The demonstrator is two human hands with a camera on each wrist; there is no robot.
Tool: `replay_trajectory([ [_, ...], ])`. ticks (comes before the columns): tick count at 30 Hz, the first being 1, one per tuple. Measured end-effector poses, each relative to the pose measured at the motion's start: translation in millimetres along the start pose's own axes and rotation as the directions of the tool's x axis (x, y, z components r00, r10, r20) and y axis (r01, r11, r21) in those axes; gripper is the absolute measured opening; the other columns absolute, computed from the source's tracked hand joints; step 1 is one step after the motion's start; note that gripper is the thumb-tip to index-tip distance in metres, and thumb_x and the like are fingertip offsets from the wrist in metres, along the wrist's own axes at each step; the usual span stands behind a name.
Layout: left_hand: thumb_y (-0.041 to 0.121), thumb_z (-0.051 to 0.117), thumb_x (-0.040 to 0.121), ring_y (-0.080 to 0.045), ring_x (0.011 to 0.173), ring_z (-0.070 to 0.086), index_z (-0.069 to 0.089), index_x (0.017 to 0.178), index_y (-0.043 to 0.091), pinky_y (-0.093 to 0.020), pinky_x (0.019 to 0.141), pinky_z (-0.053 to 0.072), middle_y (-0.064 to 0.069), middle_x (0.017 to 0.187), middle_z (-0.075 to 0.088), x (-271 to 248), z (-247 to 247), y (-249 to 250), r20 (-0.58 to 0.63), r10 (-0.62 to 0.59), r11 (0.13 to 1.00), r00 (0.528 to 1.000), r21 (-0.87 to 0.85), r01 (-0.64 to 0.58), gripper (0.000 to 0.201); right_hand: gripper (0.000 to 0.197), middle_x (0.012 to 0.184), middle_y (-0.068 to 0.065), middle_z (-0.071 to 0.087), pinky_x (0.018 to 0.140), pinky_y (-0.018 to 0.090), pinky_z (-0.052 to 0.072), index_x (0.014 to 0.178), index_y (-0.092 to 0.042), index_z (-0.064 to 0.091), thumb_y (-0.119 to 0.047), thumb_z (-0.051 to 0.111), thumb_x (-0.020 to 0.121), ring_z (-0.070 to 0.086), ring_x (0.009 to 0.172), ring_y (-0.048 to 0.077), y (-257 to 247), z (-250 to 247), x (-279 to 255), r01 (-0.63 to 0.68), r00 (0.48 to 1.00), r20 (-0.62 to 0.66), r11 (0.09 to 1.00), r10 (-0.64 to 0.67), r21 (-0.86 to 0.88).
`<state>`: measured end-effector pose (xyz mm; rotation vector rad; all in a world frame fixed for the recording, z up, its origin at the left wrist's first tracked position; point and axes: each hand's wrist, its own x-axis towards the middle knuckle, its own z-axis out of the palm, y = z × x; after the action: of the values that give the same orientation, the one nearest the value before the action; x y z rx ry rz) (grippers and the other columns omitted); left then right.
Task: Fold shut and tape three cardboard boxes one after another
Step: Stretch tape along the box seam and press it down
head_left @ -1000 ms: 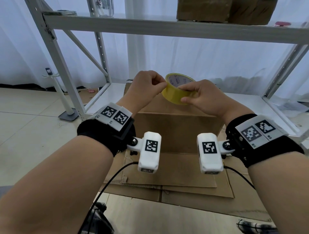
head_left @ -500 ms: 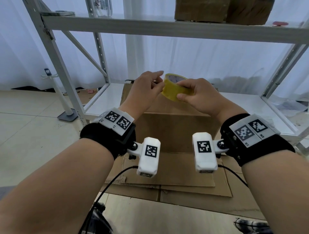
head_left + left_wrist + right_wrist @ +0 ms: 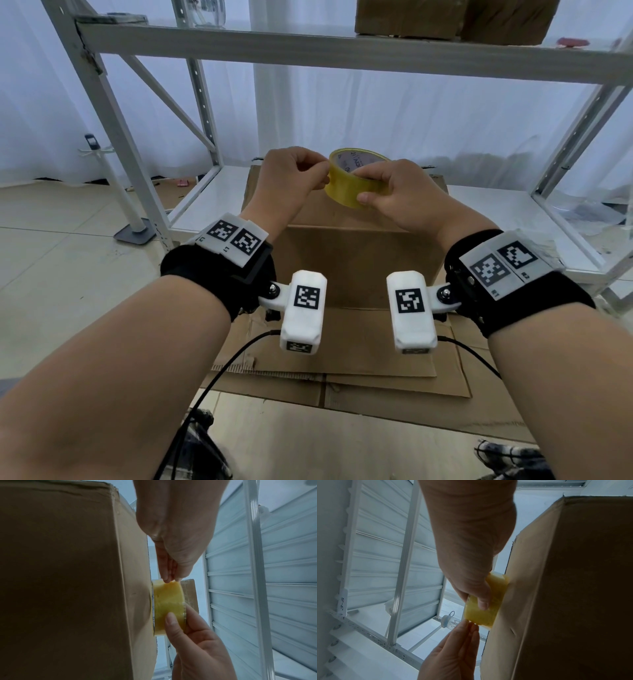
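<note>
the left hand (image 3: pixel 291 174), whose fingers were spread loose against the roll half a second ago, has closed back into a pinch at the near-left rim of the tape roll (image 3: pixel 356 180), fingertips (image 3: pixel 169 579) pressed together on what looks like the loose end of the tape, though the end itself is too fine to make out; this suggests the person is picking the end free before any tape goes on, so the taping of this box has not started. the right hand (image 3: pixel 394 197) grips the roll, thumb on its outer yellow band and fingers curled over the top. the roll is held in the air just above the top of the cardboard box (image 3: pixel 356 260), which stands on flattened cardboard (image 3: pixel 359 346) on the floor by a white metal shelf (image 3: pixel 308 44). the roll is tilted, its open hole facing up and away from the person, so its axis runs up and back, and its band faces the left hand
</note>
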<state>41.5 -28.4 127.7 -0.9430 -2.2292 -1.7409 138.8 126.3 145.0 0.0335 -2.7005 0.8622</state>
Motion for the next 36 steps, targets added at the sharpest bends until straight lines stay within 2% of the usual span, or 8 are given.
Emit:
replay_trajectory([
  [6,0.013,0.066,0.081,-0.022,0.067,0.067,0.062,0.073,0.015,-0.032,0.07,0.058,-0.002,0.067,0.066,4.1,-3.4,-0.2,0.063,-0.029,0.989,0.998,0.147,0.02,0.01,0.033,0.113,-0.008,0.064,0.109,0.039,0.034,0.12,-0.024,0.066,-0.014,0.065,0.089,0.055,0.115,0.015,1.7,2.0,2.3,0.013,0.999,0.04,0.999,-0.012,-0.043],
  [9,0.013,0.063,0.08,-0.016,0.063,0.059,0.06,0.073,0.013,-0.028,0.065,0.051,0.0,0.066,0.062,2.9,-0.1,-1.0,0.059,-0.016,0.972,0.998,0.235,0.002,0.008,0.036,0.119,-0.008,0.065,0.11,0.045,0.033,0.123,-0.028,0.065,-0.019,0.066,0.088,0.053,0.121,0.02,5.4,4.6,3.2,-0.012,0.998,0.053,0.999,0.014,-0.043],
  [13,0.015,0.062,0.082,-0.004,0.057,0.044,0.058,0.079,0.012,-0.008,0.052,0.036,0.008,0.065,0.052,1.1,1.3,-2.1,0.041,0.03,0.95,0.999,0.311,-0.041,0.005,0.038,0.12,-0.006,0.066,0.11,0.037,0.036,0.125,-0.024,0.064,-0.016,0.066,0.088,0.056,0.117,0.012,3.5,3.6,1.8,-0.011,0.999,0.053,1.0,0.011,-0.003],
  [19,0.013,0.061,0.081,-0.003,0.059,0.043,0.057,0.079,0.011,-0.009,0.053,0.035,0.009,0.067,0.05,2.5,0.4,-4.8,0.012,0.104,0.945,0.995,0.309,-0.102,0.005,0.033,0.109,-0.011,0.065,0.091,0.012,0.037,0.121,-0.021,0.066,-0.012,0.065,0.089,0.056,0.103,0.004,-0.9,2.8,0.7,0.013,0.999,0.039,0.999,-0.014,0.044],
  [28,0.009,0.06,0.084,-0.002,0.061,0.045,0.06,0.085,0.008,-0.011,0.059,0.039,0.01,0.07,0.052,1.1,-2.2,-3.2,0.032,0.117,0.967,0.993,0.225,-0.121,0.002,0.031,0.105,-0.003,0.062,0.088,0.022,0.037,0.121,-0.017,0.064,-0.012,0.063,0.091,0.055,0.1,0.012,2.9,-7.2,-0.2,-0.048,0.991,-0.119,0.996,0.057,0.077],
  [31,0.017,0.058,0.093,0.0,0.082,0.055,0.059,0.121,0.013,-0.013,0.079,0.046,0.009,0.096,0.06,4.1,-4.9,-0.2,0.031,0.052,0.989,0.998,0.136,-0.055,0.028,0.03,0.102,-0.005,0.062,0.088,0.021,0.041,0.119,-0.017,0.064,-0.008,0.064,0.09,0.056,0.097,0.01,2.5,-11.1,-2.2,-0.039,0.986,-0.154,0.987,0.063,0.158],
  [33,0.022,0.058,0.095,-0.001,0.094,0.056,0.05,0.136,0.011,-0.008,0.084,0.042,0.007,0.109,0.059,4.2,-4.7,1.5,0.066,0.011,0.994,0.998,0.104,-0.018,0.043,0.03,0.101,-0.006,0.063,0.087,0.018,0.043,0.118,-0.016,0.064,-0.008,0.064,0.09,0.056,0.094,0.007,-1.5,-8.8,-1.3,-0.016,0.988,-0.151,0.982,0.045,0.189],
  [36,0.017,0.061,0.092,0.001,0.087,0.058,0.061,0.125,0.009,-0.003,0.079,0.042,0.001,0.107,0.063,3.7,-0.1,3.2,0.013,0.039,0.998,0.999,0.044,-0.04,0.034,0.03,0.101,-0.004,0.062,0.078,0.006,0.039,0.12,-0.014,0.064,-0.009,0.064,0.09,0.056,0.092,0.007,-6.1,-4.1,1.7,0.006,0.991,-0.134,0.993,0.01,0.12],
])
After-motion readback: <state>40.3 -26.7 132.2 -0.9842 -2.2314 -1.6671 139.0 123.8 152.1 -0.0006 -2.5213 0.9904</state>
